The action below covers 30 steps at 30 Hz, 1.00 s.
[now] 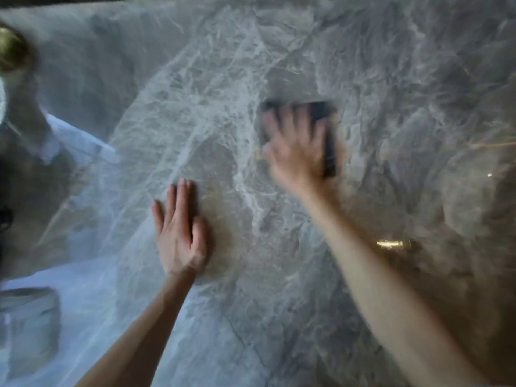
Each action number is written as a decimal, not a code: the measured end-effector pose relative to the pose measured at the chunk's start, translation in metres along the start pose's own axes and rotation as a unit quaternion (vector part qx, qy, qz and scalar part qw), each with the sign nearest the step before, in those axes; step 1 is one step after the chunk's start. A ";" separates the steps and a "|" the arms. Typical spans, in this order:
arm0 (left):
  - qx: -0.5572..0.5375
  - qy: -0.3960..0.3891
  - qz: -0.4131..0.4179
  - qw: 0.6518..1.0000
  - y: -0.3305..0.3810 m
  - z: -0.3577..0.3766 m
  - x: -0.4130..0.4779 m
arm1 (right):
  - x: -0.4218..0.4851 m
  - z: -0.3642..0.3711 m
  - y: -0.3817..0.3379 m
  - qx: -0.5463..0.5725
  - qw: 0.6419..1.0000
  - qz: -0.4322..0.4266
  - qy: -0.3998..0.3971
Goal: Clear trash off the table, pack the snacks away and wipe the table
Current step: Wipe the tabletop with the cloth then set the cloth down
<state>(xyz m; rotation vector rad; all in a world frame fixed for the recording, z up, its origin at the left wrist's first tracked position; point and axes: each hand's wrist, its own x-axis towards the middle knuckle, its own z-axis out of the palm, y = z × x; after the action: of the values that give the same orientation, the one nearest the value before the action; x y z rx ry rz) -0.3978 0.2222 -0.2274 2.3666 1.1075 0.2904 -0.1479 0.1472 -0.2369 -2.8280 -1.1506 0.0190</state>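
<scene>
A glossy grey marble table (279, 275) fills the view. My right hand (298, 152) presses flat, fingers spread, on a dark cloth (325, 118) lying on the table right of centre; hand and cloth are blurred by motion. My left hand (180, 230) lies flat on the bare marble to the left and nearer me, fingers together, holding nothing. No snacks or trash show on the visible surface.
A round brass-coloured object (12, 48) sits at the far left edge, blurred. The tabletop mirrors windows and room shapes (30, 325) along its left side. Small bright glints (389, 243) show on the marble at the right.
</scene>
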 end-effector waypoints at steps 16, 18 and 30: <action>-0.068 0.025 -0.059 0.996 0.000 0.001 -0.001 | -0.035 -0.003 0.009 0.023 0.999 -0.020 -0.035; -0.236 0.024 -0.122 0.964 0.006 -0.004 0.002 | -0.089 0.001 -0.035 0.052 0.987 -0.151 -0.029; -0.331 -0.031 -0.157 0.930 0.023 -0.032 -0.070 | -0.174 -0.046 0.197 0.009 0.988 0.117 -0.100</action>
<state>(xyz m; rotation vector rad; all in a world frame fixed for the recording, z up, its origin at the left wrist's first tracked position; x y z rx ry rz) -0.4400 0.1679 -0.1869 1.5724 1.1162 0.3960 -0.1335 -0.1185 -0.2117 -2.9813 -0.8350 0.3351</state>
